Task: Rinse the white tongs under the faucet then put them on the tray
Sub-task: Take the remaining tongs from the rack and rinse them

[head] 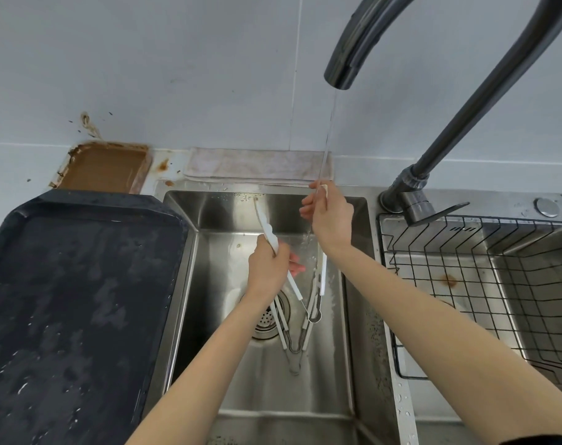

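Note:
I hold the white tongs (267, 228) spread open over the steel sink (353, 316). My left hand (268, 264) grips the left arm, whose scalloped tip points up and back. My right hand (329, 220) grips the right arm near its tip. The arms meet at a wire loop low over the basin, mirrored in the wet steel. A thin stream falls from the dark faucet (350, 56) and meets my right hand and that arm. The dark wet tray (71, 300) lies to the left of the sink.
A wire dish rack (485, 293) fills the right basin. A folded cloth (260, 167) lies behind the sink against the tiled wall. A brown stained tray (104, 167) sits at the back left. The drain strainer (268, 317) is under my left wrist.

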